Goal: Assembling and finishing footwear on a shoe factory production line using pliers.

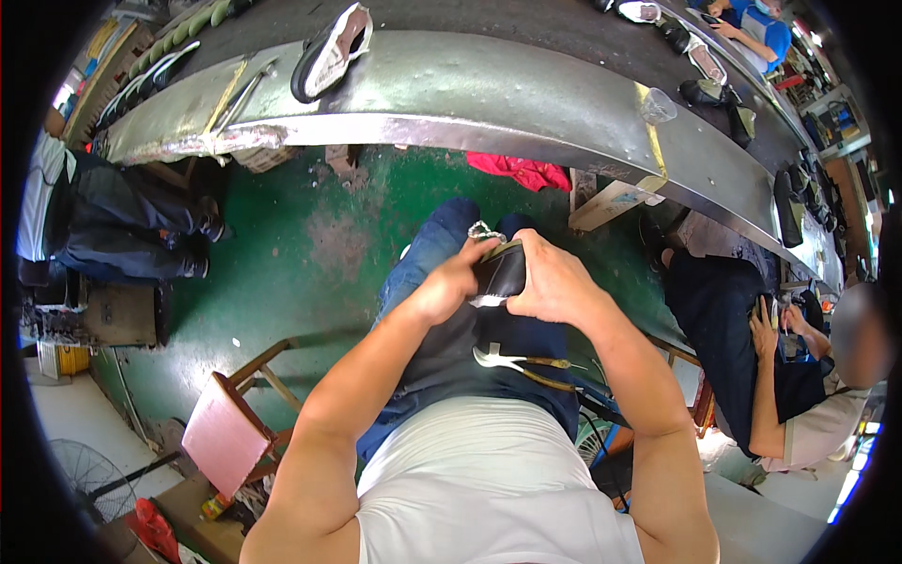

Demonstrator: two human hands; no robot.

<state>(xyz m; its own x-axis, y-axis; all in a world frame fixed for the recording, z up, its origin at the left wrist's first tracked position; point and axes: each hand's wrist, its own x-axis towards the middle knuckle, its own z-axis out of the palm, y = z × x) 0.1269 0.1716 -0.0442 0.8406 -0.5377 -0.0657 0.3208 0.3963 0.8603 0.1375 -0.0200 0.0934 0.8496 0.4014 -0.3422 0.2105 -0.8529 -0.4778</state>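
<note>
Above my lap, both hands hold a black shoe upper (501, 275) with a pale lower edge and olive-green showing at its top. My right hand (554, 282) is closed round its right side, thumb below and fingers over the top. My left hand (449, 285) presses against its left side, its fingers slightly blurred. A black-and-white twisted cord (483, 231) sticks up beyond the left fingers. On the dark apron over my lap lie pincers (520, 360) with a pale metal head and brown handles, touched by neither hand.
A metal-edged workbench (451, 89) spans the far side, bearing a black-and-white shoe (332, 58) and a clear plastic cup (657, 105). Red cloth (520, 170) hangs below. A seated co-worker (799, 367) is close at right; another person (103, 211) sits left. A pink-seated chair (225, 434) stands lower left.
</note>
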